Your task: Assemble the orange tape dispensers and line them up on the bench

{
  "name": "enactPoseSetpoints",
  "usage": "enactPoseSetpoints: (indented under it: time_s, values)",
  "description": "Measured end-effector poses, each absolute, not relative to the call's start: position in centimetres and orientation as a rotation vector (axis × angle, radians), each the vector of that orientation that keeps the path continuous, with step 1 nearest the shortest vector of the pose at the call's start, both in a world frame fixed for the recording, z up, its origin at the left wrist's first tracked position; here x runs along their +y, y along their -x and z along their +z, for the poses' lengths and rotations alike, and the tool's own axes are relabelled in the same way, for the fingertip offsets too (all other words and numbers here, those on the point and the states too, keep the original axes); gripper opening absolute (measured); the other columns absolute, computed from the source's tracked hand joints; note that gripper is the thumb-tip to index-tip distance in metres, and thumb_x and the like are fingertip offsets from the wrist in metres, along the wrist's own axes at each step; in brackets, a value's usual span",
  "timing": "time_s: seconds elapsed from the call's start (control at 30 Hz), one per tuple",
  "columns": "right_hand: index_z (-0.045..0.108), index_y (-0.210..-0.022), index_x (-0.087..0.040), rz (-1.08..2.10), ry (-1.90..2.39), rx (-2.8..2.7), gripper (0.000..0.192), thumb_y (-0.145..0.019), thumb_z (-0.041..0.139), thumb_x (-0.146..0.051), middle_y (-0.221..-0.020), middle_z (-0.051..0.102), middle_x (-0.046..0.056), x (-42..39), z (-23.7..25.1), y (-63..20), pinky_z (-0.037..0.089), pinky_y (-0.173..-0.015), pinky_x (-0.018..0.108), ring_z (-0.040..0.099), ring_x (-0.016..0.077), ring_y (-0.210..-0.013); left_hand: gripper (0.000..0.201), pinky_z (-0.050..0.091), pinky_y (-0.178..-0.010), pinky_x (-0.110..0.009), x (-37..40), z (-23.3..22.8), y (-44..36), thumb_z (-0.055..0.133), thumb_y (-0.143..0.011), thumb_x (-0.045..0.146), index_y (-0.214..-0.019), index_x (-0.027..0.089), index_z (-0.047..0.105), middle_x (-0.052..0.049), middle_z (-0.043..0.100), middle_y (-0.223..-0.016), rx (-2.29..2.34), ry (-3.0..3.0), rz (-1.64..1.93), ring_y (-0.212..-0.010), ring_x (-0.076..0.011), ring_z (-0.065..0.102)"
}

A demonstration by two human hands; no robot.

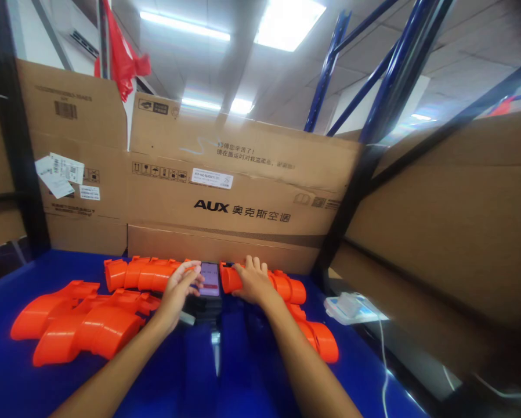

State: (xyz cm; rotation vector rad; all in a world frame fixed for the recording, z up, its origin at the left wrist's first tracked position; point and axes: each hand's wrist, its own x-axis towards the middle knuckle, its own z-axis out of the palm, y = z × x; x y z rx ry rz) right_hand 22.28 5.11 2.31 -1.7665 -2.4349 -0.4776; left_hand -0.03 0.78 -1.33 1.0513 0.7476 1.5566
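Near the blue counter's (pixel 165 386) back edge, the right hand (pixel 255 281) curves over an orange, segmented plastic tube (pixel 296 291) lying roughly edgewise-parallel, grip unclear; the half-open left hand (pixel 181 288) is beside the lit, rectangular phone (pixel 210 278).

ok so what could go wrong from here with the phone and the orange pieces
The phone sits between the two hands, with the left hand close beside it, so a sideways sweep might knock it. The right hand is on a rounded orange piece, which could roll or slide if pressed unevenly. The left-hand orange pieces lie crowded together, so shifting one might drag its neighbour.
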Motion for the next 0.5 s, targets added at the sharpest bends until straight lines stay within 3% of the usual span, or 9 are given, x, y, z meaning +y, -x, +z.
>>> enactPoseSetpoints:
  time_s: [0.23, 0.4, 0.5]
  values:
    - [0.046, -0.142, -0.027, -0.38, 1.743, -2.406, 0.07, -0.079, 0.068, -0.048, -0.145, 0.038, 0.018, 5.4, 3.3, -23.7, 0.024, -0.101, 0.054, 0.032, 0.039, -0.13, 0.049, 0.051, -0.059, -0.024, 0.7, -1.4, 0.0, 0.07, -0.079, 0.048, -0.117, 0.018, 0.061, -0.005, 0.068, -0.082, 0.738, -1.077, 1.537, -0.069, -0.0152, 0.063]
    - [0.04, -0.146, -0.029, -0.287, 1.938, -2.412, 0.096, -0.062, 0.082, -0.045, -0.154, 0.027, 0.019, 5.5, 3.0, -23.6, 0.017, -0.105, 0.059, 0.024, 0.0434, -0.137, 0.049, 0.05, -0.058, -0.024, 0.7, -1.6, 0.0, 0.069, -0.08, 0.047, -0.118, 0.017, 0.06, -0.005, 0.068, -0.082, 0.73, -1.095, 1.526, -0.069, -0.0152, 0.063]
    - [0.041, -0.145, -0.031, -0.246, 1.943, -2.457, 0.09, -0.065, 0.079, -0.042, -0.156, 0.026, 0.016, 5.4, 2.9, -23.7, 0.015, -0.106, 0.06, 0.023, 0.043, -0.139, 0.049, 0.05, -0.057, -0.024, 0.8, -1.7, 0.1, 0.069, -0.08, 0.047, -0.119, 0.018, 0.059, -0.004, 0.068, -0.081, 0.73, -1.099, 1.52, -0.067, -0.0149, 0.063]
